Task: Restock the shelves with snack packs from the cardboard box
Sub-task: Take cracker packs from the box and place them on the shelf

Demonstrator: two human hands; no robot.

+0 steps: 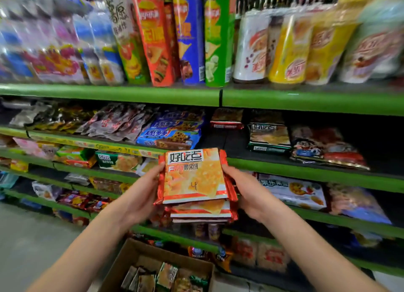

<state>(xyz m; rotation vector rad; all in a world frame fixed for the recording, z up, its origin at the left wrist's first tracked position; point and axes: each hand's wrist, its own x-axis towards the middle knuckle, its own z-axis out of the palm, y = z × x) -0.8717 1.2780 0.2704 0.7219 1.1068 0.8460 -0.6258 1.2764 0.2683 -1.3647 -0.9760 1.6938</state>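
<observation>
1. We hold a stack of orange biscuit packs (194, 178) between both hands, lifted clear of the cardboard box (122, 267) and up in front of the shelves.
2. Our left hand (142, 191) clasps the stack's left edge, thumb on the top pack's wrapper seam and the fingers hidden underneath; our right hand (244, 189) wraps the right edge the same way, fingers out of sight below. Both hands are closed on the packs.
3. The box sits below and a little to the left of our grip, on the floor against the shelving. It still has packs standing in it — green and orange ones, as far as the blur allows.
4. Just behind and to the right of the stack, the dark shelf (227, 145) shows a bare patch. At its back lies a small red-edged pack (226, 119) that seems to match ours, so we judge this to be the spot to fill.
5. Progress: we judge the job partly done at most. This stack is not yet placed, and more packs wait in the box.
6. The room: green-edged shelving runs across the whole view. Tall crisp tubes (170, 36) and bags stand above our grip, blue cookie packs (170, 132) lie just above-left of it, and flat packs fill the lower tiers either side — a pale floor (28, 237) spreads off to the lower left.
</observation>
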